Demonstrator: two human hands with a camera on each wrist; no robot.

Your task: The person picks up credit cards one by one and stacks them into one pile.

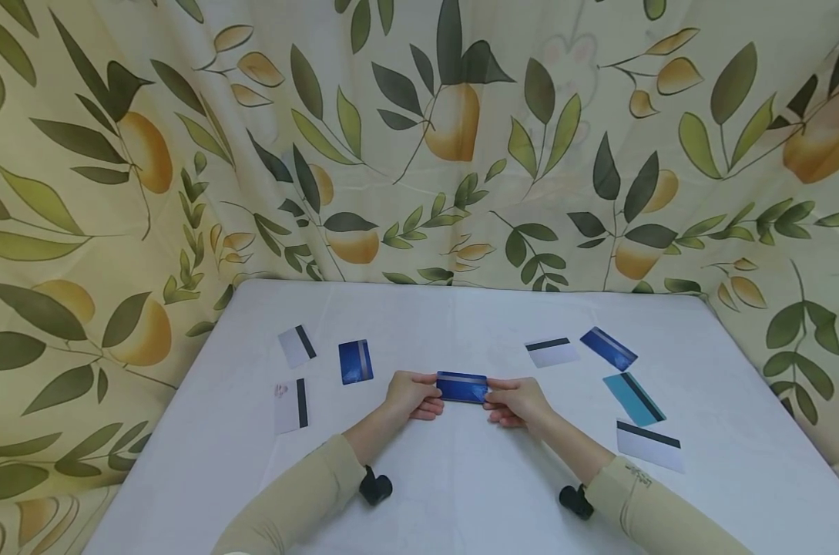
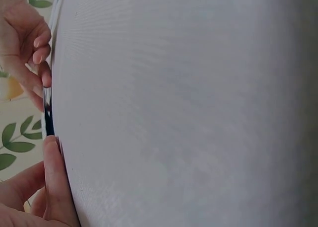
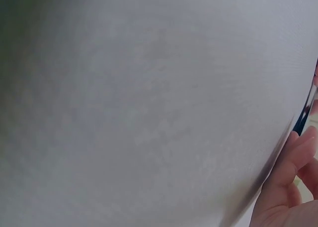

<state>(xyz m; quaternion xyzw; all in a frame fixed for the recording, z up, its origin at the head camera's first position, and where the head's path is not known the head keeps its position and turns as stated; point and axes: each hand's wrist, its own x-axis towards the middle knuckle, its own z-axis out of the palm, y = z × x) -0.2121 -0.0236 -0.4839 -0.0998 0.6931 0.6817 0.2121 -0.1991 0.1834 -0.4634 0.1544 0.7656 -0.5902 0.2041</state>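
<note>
Between both hands, at the middle of the white table, is a dark blue card (image 1: 462, 391) with a pale stripe along its top. My left hand (image 1: 411, 396) pinches its left end, and my right hand (image 1: 519, 401) pinches its right end. In the left wrist view the card (image 2: 48, 115) appears nearly edge-on, with my left hand (image 2: 54, 187) below it and my right hand (image 2: 25, 40) above. The right wrist view catches the card's edge (image 3: 301, 121) beside my right hand (image 3: 285, 192); most of the card is out of sight there.
Left of the hands lie two white striped cards (image 1: 294, 347) and a blue card (image 1: 355, 362). On the right lie a white striped card (image 1: 552, 353), a blue one (image 1: 609, 348), a teal one (image 1: 634, 399) and another white one (image 1: 649, 447). A leaf-patterned curtain (image 1: 419, 193) hangs behind.
</note>
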